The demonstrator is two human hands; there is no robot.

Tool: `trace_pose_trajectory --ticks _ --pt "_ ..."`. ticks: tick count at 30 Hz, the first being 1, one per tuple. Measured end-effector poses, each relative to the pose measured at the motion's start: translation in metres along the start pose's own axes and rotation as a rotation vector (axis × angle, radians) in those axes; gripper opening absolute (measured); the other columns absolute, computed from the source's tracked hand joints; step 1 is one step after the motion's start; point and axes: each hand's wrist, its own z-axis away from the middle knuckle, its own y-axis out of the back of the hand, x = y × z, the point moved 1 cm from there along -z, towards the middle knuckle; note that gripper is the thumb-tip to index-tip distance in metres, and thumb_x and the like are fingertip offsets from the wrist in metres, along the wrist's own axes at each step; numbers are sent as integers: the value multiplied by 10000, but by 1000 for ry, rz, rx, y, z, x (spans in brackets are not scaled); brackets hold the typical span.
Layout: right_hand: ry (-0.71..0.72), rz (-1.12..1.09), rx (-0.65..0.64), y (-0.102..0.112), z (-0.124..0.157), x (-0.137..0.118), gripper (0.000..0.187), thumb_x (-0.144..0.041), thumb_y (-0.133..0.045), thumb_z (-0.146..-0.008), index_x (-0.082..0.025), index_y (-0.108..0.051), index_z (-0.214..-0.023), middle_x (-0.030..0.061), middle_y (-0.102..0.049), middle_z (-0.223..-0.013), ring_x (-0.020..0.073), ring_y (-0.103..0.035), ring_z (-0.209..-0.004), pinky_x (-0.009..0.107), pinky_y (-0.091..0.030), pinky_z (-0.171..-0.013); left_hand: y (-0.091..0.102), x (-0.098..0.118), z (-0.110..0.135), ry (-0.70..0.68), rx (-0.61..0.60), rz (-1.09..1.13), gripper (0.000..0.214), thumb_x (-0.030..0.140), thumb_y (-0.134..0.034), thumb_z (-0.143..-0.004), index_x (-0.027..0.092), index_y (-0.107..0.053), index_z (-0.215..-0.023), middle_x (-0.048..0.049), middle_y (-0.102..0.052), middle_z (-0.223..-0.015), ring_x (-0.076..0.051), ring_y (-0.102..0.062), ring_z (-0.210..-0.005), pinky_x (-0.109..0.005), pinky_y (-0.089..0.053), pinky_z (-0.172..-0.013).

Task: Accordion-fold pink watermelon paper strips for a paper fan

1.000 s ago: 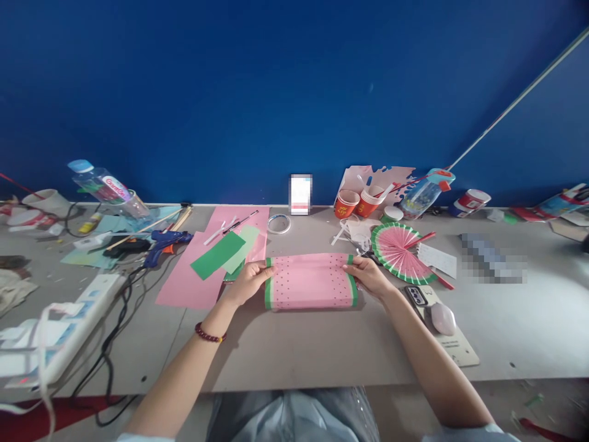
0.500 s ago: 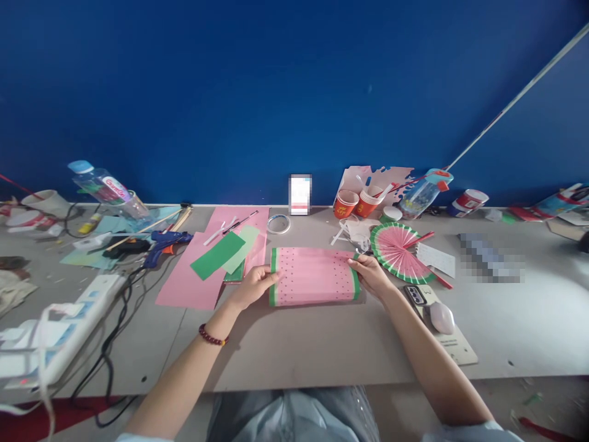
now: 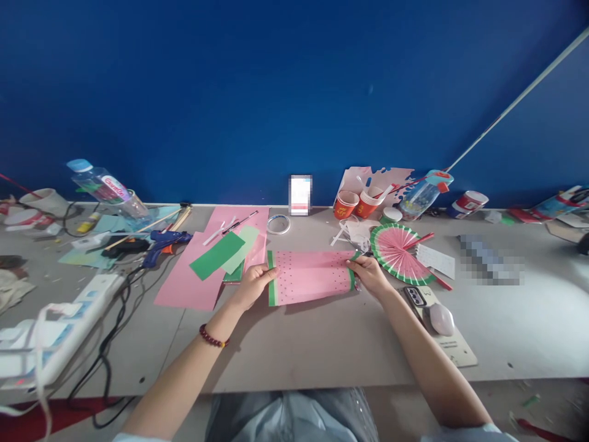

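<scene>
Over the middle of the bench (image 3: 299, 356), a pink dotted paper sheet (image 3: 313, 276) with green end bands (image 3: 272, 294) spans both hands: the left hand (image 3: 254, 284) pinches one end, the right hand (image 3: 372, 276) the other, each grip narrow. It looks light, floppy and easily creased; gentle thumb-and-finger holds at the ends should suit.

The pink paper (image 3: 310, 277) now tilts: its near edge, about level a second ago, climbs toward the right, and the right green border (image 3: 352, 281) looks shorter. The left hand (image 3: 254, 285) has shifted slightly right and pinches lower on the left green border (image 3: 272, 291), where it had been close to the far corner. The sheet's far left corner now reaches farther beyond the fingers (image 3: 260, 270).
</scene>
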Motion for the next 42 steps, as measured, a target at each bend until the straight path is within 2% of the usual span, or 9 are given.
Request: trace_pose_trajectory --ticks 4,8,12,19,23,26,32,37,42 --pt "-17 -17 -27 1 -2 8 363 -512 -741 -625 -165 -654 -688 -39 -484 -514 90 -389 -456 219 -328 -412 -1 3 0 5 -4 62 375 517 -666 -715 145 -659 -764 -28 -619 -660 -183 -565 -689 -285 -438 -645" --pt "22 -16 25 2 -4 13 399 -531 -722 -648 -164 -576 -587 -60 -388 -472 62 -299 -426 203 -241 -396 -1 10 3 4 -74 44 402 518 -653 -728 154 -661 -898 -23 -635 -700 -184 -578 -703 -278 -453 -626" --pt "40 1 68 2 -3 8 447 -576 -701 -654 -174 -524 -569 -65 -351 -460 60 -272 -424 203 -220 -388 0 12 6 -3 -146 -47 328 473 -651 -742 150 -663 -801 -23 -615 -661 -184 -563 -674 -269 -436 -598" --pt "-63 75 -78 -2 1 3 470 -611 -680 -658 -169 -524 -618 -57 -395 -491 62 -301 -429 198 -222 -376 0 9 5 -50 -53 -181 373 503 -563 -798 158 -583 -658 21 -487 -564 -133 -450 -557 -244 -335 -520" --pt "-46 138 38 -3 -2 6 496 -585 -714 -620 -176 -457 -509 -79 -308 -436 52 -265 -413 200 -191 -373 0 5 3 -71 -3 -199 405 518 -559 -794 164 -527 -600 36 -429 -528 -118 -405 -524 -239 -304 -502" --pt "8 107 89 -4 -4 7 476 -590 -719 -591 -170 -513 -506 -61 -369 -433 71 -336 -437 210 -269 -396 -1 4 2 -46 -6 -135 396 504 -572 -792 160 -539 -600 24 -469 -537 -126 -439 -538 -242 -334 -514" --pt "18 65 63 -6 -2 8 460 -602 -700 -612 -176 -543 -543 -39 -420 -451 84 -346 -435 219 -275 -380 -1 11 3 1 -67 32 326 474 -615 -780 150 -638 -819 -18 -620 -717 -169 -568 -702 -271 -455 -648" --pt "46 68 120 -5 -3 13 532 -625 -664 -659 -206 -371 -510 -75 -265 -446 55 -223 -415 206 -167 -360 -1 11 8 119 -200 102 397 519 -631 -760 154 -645 -916 -26 -641 -735 -177 -608 -686 -283 -504 -611" --pt "24 54 114 -5 -3 16 558 -617 -664 -674 -215 -315 -509 -90 -223 -434 42 -186 -385 204 -125 -343 -2 12 10 101 -302 152 408 518 -637 -760 145 -653 -923 -75 -675 -788 -239 -667 -779 -341 -552 -678"
